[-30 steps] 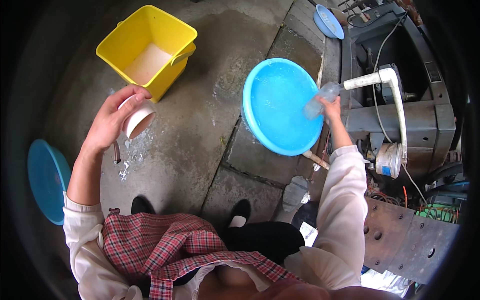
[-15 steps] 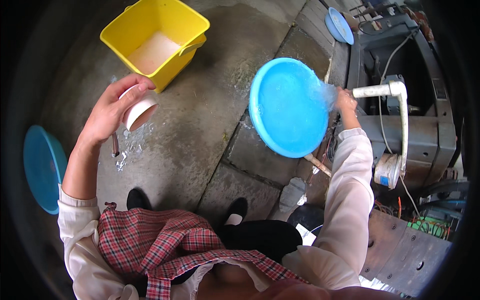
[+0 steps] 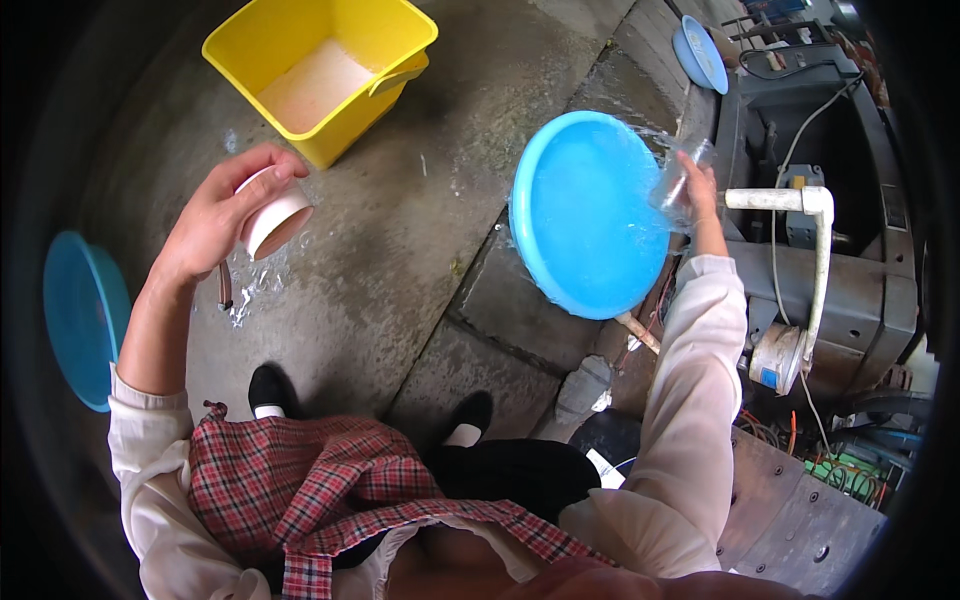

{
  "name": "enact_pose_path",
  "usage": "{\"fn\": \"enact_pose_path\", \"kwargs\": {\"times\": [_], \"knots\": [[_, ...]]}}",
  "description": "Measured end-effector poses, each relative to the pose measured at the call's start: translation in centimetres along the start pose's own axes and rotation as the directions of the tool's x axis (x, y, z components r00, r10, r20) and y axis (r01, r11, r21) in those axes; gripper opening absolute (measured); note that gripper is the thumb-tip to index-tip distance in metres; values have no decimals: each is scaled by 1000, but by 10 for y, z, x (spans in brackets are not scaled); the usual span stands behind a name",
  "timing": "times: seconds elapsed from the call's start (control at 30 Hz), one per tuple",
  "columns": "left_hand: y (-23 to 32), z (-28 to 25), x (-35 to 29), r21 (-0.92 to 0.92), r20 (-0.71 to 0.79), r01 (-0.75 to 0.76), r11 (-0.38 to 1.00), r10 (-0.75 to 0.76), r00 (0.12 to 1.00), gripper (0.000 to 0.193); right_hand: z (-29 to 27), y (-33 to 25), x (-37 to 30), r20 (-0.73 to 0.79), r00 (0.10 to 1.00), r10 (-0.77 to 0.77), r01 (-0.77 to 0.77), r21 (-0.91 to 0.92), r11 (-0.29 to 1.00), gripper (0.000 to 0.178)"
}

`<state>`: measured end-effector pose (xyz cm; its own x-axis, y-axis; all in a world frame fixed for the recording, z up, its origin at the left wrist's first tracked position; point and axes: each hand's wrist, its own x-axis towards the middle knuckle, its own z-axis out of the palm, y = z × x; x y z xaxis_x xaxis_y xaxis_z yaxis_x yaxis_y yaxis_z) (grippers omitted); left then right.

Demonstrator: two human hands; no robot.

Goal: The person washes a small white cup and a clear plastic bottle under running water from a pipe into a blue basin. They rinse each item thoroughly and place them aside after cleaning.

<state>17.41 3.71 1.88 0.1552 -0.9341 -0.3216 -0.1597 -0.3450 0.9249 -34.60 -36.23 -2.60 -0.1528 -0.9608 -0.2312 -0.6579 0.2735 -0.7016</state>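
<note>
My left hand (image 3: 232, 205) has its fingers wrapped round a pale pink cup-like piece (image 3: 277, 222), its round open end tilted down. Just below shows a narrow brown strip (image 3: 225, 285); whether it hangs from that piece I cannot tell. At the right, my right hand (image 3: 702, 190) grips a clear, see-through cup (image 3: 674, 196) over the rim of a blue basin (image 3: 592, 225) of water. Splashing water blurs the cup's outline. A white pipe (image 3: 765, 199) ends close behind this hand.
A yellow bucket (image 3: 370, 120) with pinkish contents stands at the far left. Another blue basin (image 3: 85, 320) is at the left edge, a light blue one (image 3: 700, 55) far right. Grey machinery (image 3: 830, 270) fills the right side. The concrete floor (image 3: 360, 300) is wet in places.
My right hand has turned and risen slightly, bringing the clear cup into sight above the basin rim. The view has shifted slightly. My left hand keeps its grip.
</note>
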Motion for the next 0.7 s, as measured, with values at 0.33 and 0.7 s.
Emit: {"fn": "enact_pose_path", "kwargs": {"times": [0.33,0.7], "knots": [[12,7,3,-31,30,-15,999,16,999,39,-6,59,-83,-29,1000,-8,18,359,933,70],[20,9,-10,-88,54,-29,996,34,998,35,2,41,-78,-244,969,-33,86,211,974,73]]}}
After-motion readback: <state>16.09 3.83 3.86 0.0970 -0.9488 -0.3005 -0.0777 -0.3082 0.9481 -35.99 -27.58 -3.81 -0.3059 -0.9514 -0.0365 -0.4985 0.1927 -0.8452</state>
